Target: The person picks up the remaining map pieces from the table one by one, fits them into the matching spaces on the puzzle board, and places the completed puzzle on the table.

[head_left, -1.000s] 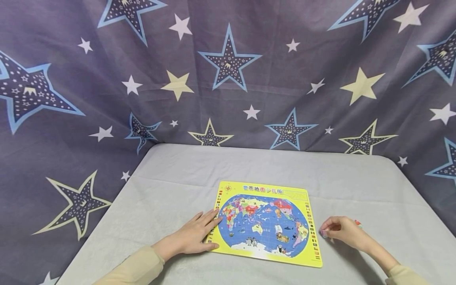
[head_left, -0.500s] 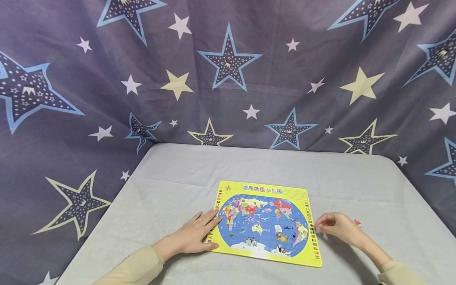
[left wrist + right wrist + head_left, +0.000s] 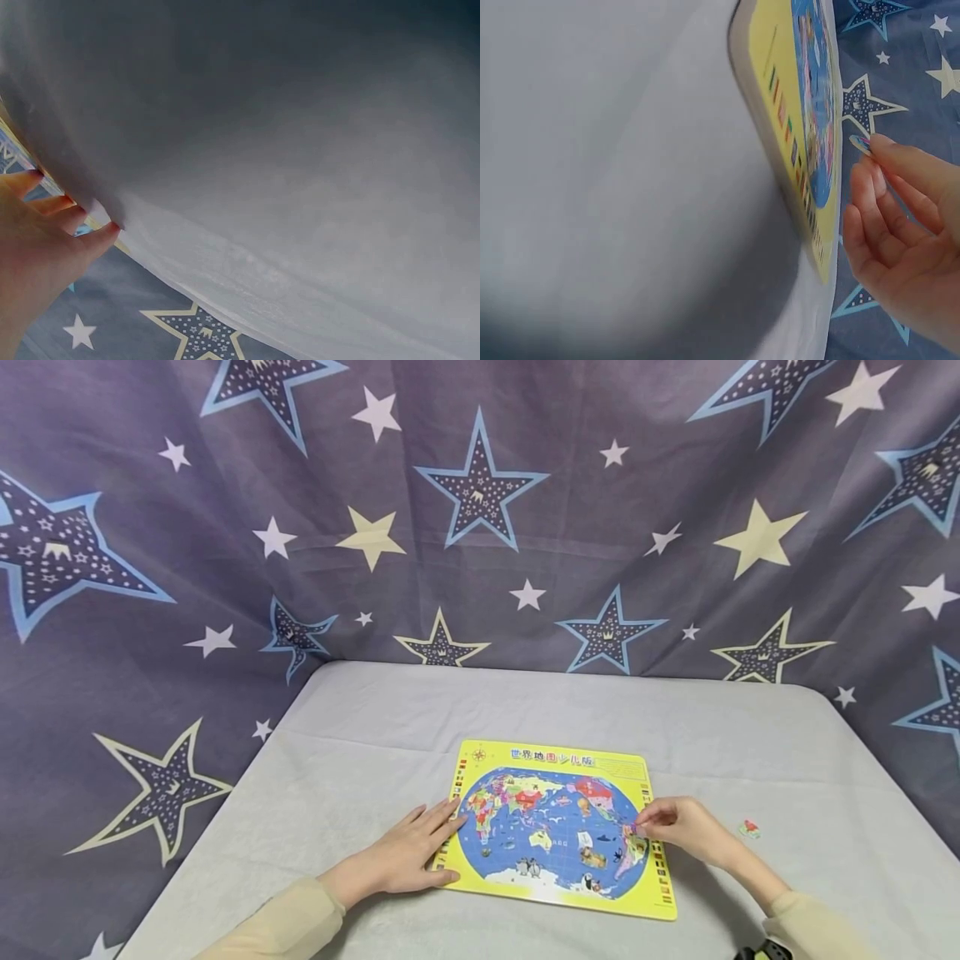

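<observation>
A yellow-bordered world map puzzle board (image 3: 480,885) lies on the grey cloth. My left hand (image 3: 408,852) rests with outstretched fingers on the board's left edge. Above the map's right side, my right hand (image 3: 686,828) pinches a small colourful puzzle piece (image 3: 861,143) between thumb and fingertip. In the head view the fingers largely cover that piece. The right wrist view shows it held clear of the board, its other fingers loosely bent. A second loose puzzle piece (image 3: 749,829), red and green, lies on the cloth right of the board.
Grey cloth (image 3: 375,727) covers the table around the board. A dark curtain (image 3: 300,485) with a star pattern hangs behind and along the sides. Part of a black device (image 3: 765,951) shows at the right wrist.
My right hand has moved left and away from me, carrying the puzzle piece from beside the board to over the map's right side. The left hand has stayed put.
</observation>
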Demonstrator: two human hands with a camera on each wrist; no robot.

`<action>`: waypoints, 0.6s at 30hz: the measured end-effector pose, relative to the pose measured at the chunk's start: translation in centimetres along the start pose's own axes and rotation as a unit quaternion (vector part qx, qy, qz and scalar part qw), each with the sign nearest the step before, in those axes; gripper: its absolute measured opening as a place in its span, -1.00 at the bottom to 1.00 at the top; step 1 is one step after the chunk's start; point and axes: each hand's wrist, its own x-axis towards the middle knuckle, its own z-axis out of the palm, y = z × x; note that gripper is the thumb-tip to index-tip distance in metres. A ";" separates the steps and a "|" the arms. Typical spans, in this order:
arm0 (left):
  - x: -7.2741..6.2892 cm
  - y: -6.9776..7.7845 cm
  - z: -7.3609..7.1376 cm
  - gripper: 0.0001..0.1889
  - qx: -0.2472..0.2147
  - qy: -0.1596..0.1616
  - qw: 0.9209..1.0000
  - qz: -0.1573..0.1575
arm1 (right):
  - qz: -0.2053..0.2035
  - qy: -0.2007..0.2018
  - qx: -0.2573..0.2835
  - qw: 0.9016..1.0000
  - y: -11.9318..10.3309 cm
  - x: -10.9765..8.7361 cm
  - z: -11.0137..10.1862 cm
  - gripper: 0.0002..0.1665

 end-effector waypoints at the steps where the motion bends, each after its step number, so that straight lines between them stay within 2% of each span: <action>1: 0.0 0.0 0.0 -0.17 0.000 0.000 1.000 0.001 | -0.003 -0.003 0.005 1.000 -0.1 0.1 0.1 -0.84; 7: 0.0 0.1 -0.1 -0.17 0.003 0.001 1.000 0.002 | -0.003 -0.016 0.024 1.000 -0.8 0.9 0.8 -0.81; 18: 0.1 0.0 0.0 -0.16 0.004 0.000 1.000 0.002 | -0.025 -0.020 0.011 0.999 -2.1 2.4 2.2 -0.86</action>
